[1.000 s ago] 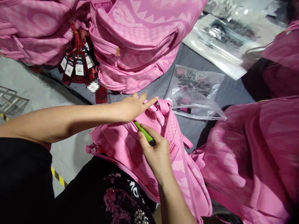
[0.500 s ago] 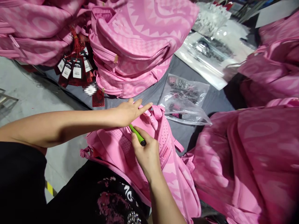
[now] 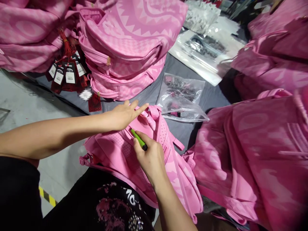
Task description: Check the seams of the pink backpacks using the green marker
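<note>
A pink backpack (image 3: 120, 152) lies across the table edge and against my lap, its dotted padded back and straps facing up. My left hand (image 3: 124, 116) rests flat on its upper part, fingers stretched and spread. In my right hand (image 3: 150, 157) is a slim green pen-like tool (image 3: 139, 140) with a black end; its exact kind is unclear. The tool's dark tip points at the backpack's fabric just below my left palm. Whether the tip touches the cloth, I cannot tell.
Pink backpacks are stacked at the back (image 3: 125, 61), with another (image 3: 252, 138) on the right. Dark red hang tags (image 3: 68, 75) with red strings lie at the left table edge. A clear plastic bag (image 3: 180, 96) of small parts sits beyond my backpack, near white plastic sheets (image 3: 207, 69).
The view has shifted slightly to the right, so the scene sits further left. The green tool has backed off a little from my left hand, and its dark tip now shows.
</note>
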Demonstrator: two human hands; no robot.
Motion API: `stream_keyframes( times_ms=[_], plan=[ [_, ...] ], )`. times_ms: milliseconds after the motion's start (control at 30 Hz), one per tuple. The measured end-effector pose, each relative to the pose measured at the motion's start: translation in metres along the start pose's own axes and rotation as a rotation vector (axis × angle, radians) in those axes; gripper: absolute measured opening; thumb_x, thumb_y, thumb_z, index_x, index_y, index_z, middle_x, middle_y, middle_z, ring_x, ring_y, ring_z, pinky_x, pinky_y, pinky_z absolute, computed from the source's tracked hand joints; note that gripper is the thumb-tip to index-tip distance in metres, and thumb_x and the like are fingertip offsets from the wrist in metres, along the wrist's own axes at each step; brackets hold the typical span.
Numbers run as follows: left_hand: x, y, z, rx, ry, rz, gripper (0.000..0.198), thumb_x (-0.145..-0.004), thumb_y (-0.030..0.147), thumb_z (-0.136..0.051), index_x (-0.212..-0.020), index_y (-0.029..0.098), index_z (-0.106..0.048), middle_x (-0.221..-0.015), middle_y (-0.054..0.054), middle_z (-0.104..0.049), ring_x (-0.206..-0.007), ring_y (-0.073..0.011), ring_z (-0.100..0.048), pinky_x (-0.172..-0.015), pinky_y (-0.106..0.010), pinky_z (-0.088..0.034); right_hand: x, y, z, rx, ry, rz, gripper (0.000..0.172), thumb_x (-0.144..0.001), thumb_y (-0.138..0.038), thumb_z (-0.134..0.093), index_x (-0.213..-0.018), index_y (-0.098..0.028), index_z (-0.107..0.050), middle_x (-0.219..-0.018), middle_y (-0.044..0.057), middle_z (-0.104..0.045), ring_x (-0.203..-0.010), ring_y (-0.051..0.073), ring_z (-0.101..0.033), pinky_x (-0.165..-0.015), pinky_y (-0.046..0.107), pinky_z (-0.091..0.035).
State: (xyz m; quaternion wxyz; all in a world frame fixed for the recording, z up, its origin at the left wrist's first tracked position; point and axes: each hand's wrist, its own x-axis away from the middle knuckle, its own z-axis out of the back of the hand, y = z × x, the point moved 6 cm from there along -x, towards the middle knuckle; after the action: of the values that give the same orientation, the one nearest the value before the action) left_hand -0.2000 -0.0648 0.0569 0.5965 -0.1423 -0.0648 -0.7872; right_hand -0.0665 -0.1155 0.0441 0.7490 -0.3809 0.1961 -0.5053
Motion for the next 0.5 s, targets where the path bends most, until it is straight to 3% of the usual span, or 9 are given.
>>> stream_keyframes(
  times_ms=[333,500],
  plan=[
    [-0.001,-0.0004,-0.0015,-0.005,0.007,-0.011,0.093,-0.087,0.015,-0.056,-0.162,0.022,-0.002,-0.154,-0.022,-0.034,-0.121,-0.0361,-0.051,-0.083,-0.037,-0.054,-0.0041,0.0006,-0.0026,-0.073,0.003,0.038,0.037,-0.091,-0.027,-0.055,-0.123,-0.021,-0.071,-0.119,0.006,-0.075,-0.103,0.024,-0.074,-0.093,0.037,-0.058],
    [0.0017,-0.0019,-0.0019,-0.03,0.021,-0.025,0.088,-0.088,0.012,-0.048,-0.162,0.021,-0.001,-0.157,-0.023,-0.03,-0.125,-0.0366,-0.05,-0.084,-0.038,-0.055,-0.0058,0.0001,-0.0083,-0.102,-0.014,0.015,0.036,-0.091,-0.025,-0.057,-0.123,-0.021,-0.072,-0.117,0.006,-0.076,-0.1,0.023,-0.074,-0.091,0.035,-0.057]
  ],
)
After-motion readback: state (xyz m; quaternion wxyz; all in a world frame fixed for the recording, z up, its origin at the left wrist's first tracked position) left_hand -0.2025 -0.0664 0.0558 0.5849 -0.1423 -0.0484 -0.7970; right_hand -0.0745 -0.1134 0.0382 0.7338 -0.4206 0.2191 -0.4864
